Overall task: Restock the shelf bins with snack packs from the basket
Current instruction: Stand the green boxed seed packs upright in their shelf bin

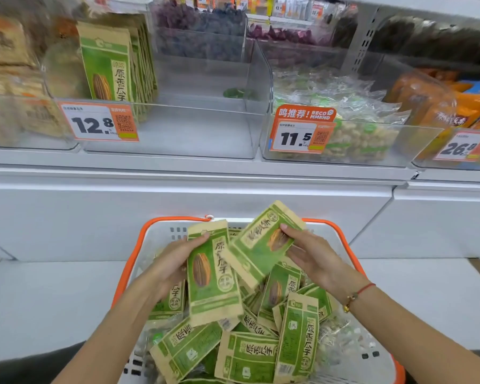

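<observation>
The white basket (341,239) with its orange rim sat low in the head view, heaped with green and tan sunflower seed packs (247,353) lying every which way, and a few clear wrapped packs (341,339) showed along its right side. Over the basket, the left hand (172,261) gripped one upright pack (211,273) by its left edge, fingers curled behind it and thumb across the top corner. The right hand (308,253) held a second, tilted pack (263,242), thumb on its printed face and fingers beneath; this pack's lower left edge overlapped the upright one. A red cord bracelet (358,295) circled the right wrist. Straight above the basket, past a white shelf front (205,206), stood the clear bin (194,128) bearing the 12.8 price tag (99,121). A row of the same green packs (111,67) stood upright at its left end; the remainder of that bin was bare floor, save for a small green item (236,92) near the back right corner, too blurred to identify. Above and to the right of the basket, the bin tagged 11.5 (302,134) held clear bags of nuts (344,115), and farther right were orange packets (432,106). Above and left of the basket, tan packs (9,79) filled another bin, blurred
</observation>
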Tool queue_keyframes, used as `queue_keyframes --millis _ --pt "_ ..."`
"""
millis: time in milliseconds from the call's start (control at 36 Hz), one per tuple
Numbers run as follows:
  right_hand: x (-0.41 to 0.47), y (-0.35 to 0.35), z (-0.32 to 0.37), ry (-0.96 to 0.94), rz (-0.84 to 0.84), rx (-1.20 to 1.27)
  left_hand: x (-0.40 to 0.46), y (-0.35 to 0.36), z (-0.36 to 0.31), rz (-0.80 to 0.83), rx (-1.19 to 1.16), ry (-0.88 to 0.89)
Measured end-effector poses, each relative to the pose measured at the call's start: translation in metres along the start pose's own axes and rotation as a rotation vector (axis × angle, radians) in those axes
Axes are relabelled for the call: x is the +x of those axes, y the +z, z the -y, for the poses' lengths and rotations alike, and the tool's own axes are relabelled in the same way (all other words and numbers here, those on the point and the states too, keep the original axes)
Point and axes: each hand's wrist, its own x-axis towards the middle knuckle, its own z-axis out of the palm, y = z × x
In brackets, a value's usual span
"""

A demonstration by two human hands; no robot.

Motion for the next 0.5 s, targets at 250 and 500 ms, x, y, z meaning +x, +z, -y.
queue_keyframes --millis 250,500 --pt "-0.010 0.027 -0.027 0.061 -0.083 0.035 0.002 0.033 0.018 -0.158 -0.407 -0.003" --pt "-0.027 0.052 -0.034 -0.298 -0.113 -0.795 -0.012 0.038 -0.001 -0.138 -0.234 0.214"
